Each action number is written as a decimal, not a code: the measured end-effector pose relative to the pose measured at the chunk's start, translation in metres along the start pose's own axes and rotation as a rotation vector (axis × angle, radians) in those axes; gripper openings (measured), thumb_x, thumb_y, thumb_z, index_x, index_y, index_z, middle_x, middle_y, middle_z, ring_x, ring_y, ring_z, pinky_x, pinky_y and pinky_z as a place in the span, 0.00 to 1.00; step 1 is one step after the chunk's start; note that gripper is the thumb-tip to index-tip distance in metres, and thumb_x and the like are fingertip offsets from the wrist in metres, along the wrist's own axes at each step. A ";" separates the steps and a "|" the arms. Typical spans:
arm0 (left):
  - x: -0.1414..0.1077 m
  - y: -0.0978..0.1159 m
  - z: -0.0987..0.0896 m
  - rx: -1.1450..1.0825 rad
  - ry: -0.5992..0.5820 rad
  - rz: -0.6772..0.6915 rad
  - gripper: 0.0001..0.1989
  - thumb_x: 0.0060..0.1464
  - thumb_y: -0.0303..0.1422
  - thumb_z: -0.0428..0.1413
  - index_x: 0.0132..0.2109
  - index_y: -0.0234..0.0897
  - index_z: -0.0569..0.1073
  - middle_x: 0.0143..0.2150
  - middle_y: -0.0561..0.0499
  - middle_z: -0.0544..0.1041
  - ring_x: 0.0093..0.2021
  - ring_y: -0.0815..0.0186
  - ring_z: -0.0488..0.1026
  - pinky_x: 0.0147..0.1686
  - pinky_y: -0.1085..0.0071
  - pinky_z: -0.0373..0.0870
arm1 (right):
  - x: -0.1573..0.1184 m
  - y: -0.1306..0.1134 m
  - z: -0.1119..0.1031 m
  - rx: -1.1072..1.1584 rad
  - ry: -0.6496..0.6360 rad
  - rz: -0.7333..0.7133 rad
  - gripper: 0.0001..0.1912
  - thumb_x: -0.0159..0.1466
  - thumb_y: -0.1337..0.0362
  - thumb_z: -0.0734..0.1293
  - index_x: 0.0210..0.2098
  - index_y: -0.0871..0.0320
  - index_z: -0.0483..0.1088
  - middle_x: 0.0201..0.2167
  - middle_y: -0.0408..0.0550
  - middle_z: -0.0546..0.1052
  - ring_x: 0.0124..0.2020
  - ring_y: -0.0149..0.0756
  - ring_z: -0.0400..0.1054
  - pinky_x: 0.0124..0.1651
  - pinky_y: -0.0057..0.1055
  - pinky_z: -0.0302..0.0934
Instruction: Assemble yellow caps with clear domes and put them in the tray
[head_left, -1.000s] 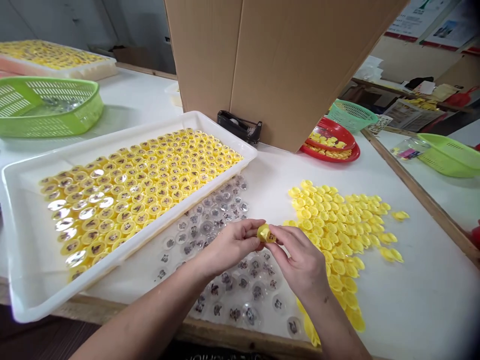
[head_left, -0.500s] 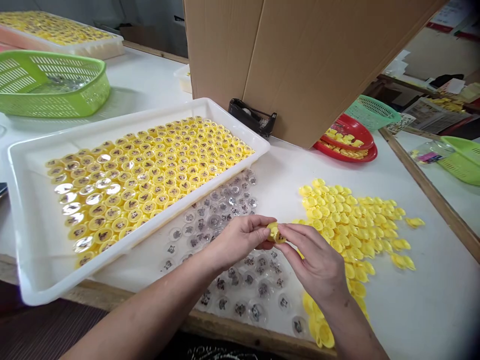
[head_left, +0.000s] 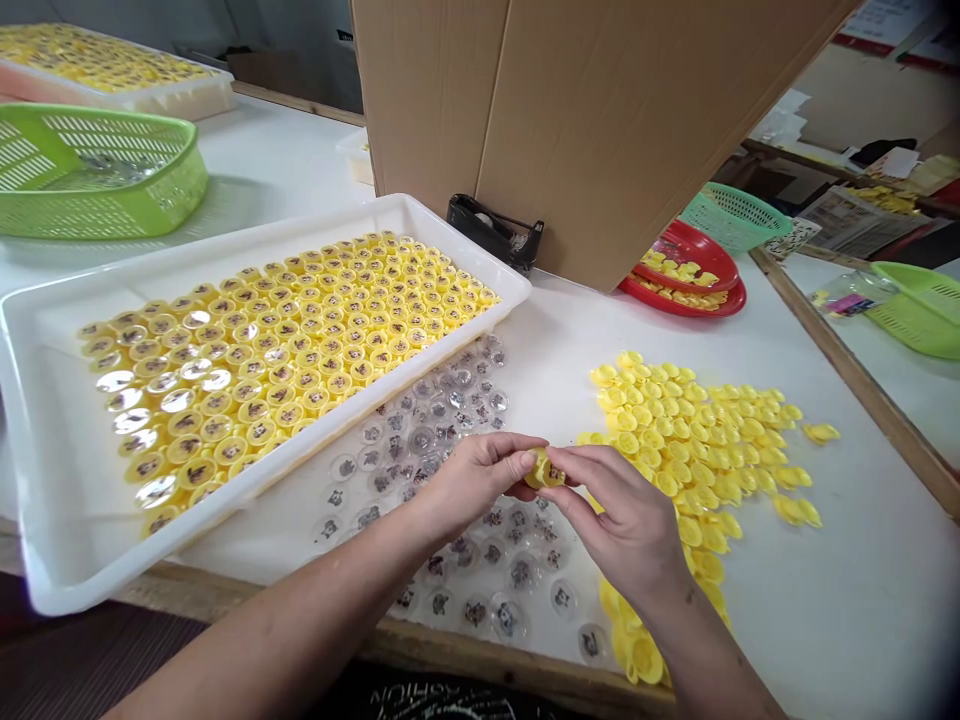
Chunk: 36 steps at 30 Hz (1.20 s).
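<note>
White work table (head_left: 840,600) forms the station, with a tall brown corrugated cardboard carton (head_left: 585,130) standing on its far side and a black tape dispenser (head_left: 495,232) lying at the carton's foot. Beyond the work area are a bright green plastic mesh basket (head_left: 150,215) at far left and a stack of round red plates (head_left: 686,300) to the right of the carton.

A large shallow white plastic tray (head_left: 300,445) occupies the left of the table, packed with close rows of round yellow plastic caps (head_left: 285,350). Nearer the person lies a spread of clear plastic domes with dark printed figures (head_left: 442,440). To the right lies a loose heap of yellow plastic cups (head_left: 690,460).

Above the domes, the left hand (head_left: 472,480) and right hand (head_left: 622,530) are brought close together, each in a narrow pinch on a small yellow plastic piece (head_left: 544,470). The fingers partly hide this piece, so its fit cannot be told.

Judged step: two-handed assembly of one yellow piece. The next move calls for even finger pressure around its rim before either hand releases
</note>
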<state>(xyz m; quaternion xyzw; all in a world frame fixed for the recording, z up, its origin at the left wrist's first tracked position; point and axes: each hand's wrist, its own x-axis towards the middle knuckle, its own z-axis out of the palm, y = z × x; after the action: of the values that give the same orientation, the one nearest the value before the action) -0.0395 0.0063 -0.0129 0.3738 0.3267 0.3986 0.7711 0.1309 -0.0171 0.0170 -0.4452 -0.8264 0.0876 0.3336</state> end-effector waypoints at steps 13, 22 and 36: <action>-0.001 -0.003 0.004 0.062 0.027 0.020 0.20 0.44 0.35 0.65 0.41 0.31 0.69 0.34 0.48 0.75 0.35 0.67 0.72 0.37 0.69 0.67 | -0.001 -0.003 0.009 0.065 0.013 0.138 0.12 0.60 0.70 0.65 0.44 0.54 0.71 0.36 0.47 0.72 0.35 0.35 0.70 0.38 0.32 0.68; 0.002 -0.004 -0.003 0.178 0.027 0.152 0.15 0.46 0.30 0.62 0.42 0.33 0.71 0.34 0.49 0.75 0.33 0.69 0.71 0.34 0.72 0.68 | -0.007 0.008 0.017 0.607 -0.030 0.531 0.07 0.60 0.62 0.67 0.39 0.56 0.69 0.34 0.47 0.75 0.35 0.35 0.70 0.39 0.33 0.67; 0.008 0.000 0.006 0.244 0.087 0.070 0.17 0.42 0.35 0.64 0.39 0.29 0.73 0.31 0.47 0.75 0.30 0.68 0.70 0.31 0.73 0.65 | -0.012 0.017 0.030 0.806 0.031 0.653 0.11 0.60 0.56 0.67 0.35 0.58 0.71 0.28 0.44 0.74 0.29 0.32 0.67 0.32 0.25 0.64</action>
<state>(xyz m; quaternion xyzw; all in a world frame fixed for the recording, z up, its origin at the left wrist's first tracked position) -0.0310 0.0114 -0.0117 0.4583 0.3925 0.3986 0.6907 0.1280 -0.0124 -0.0189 -0.5172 -0.5400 0.4919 0.4460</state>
